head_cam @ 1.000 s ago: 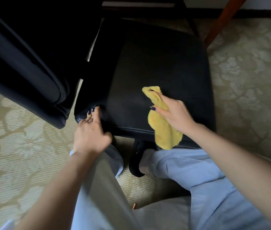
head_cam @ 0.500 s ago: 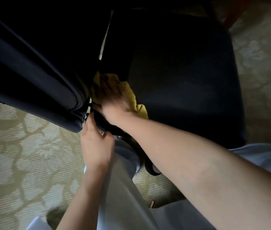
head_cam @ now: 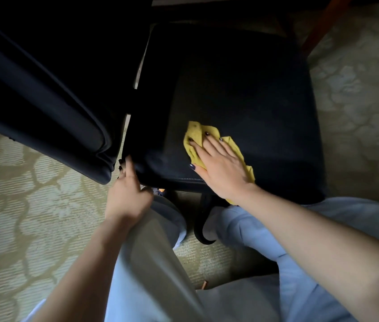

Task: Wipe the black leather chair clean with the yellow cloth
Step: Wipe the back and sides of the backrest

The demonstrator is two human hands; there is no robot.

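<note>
Pressing yellow cloth (head_cam: pixel 194 133) on black leather chair (head_cam: pixel 242 94) — right hand (head_cam: pixel 221 168), patterned carpet (head_cam: pixel 21 217)

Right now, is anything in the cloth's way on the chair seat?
Nothing visible. The right hand presses the yellow cloth flat on the chair seat, which looks bare ahead; the left hand holds its near-left corner.

Indoors, a carpeted room, home or office, can't call which from here; pale green carpet (head_cam: pixel 32 228) with a big woven floral pattern spreads from 7 o'clock up to 9, and again from 2 to 4 o'clock; a black leather chair (head_cam: pixel 253 101) sits dead centre, its padded back (head_cam: pixel 32 77) filling 10 o'clock, a curved black foot (head_cam: pixel 201 231) showing under the seat near 6 o'clock; at 1 o'clock a reddish wooden furniture leg (head_cam: pixel 320 22) slants down to the carpet; the light is soft and dim
</note>
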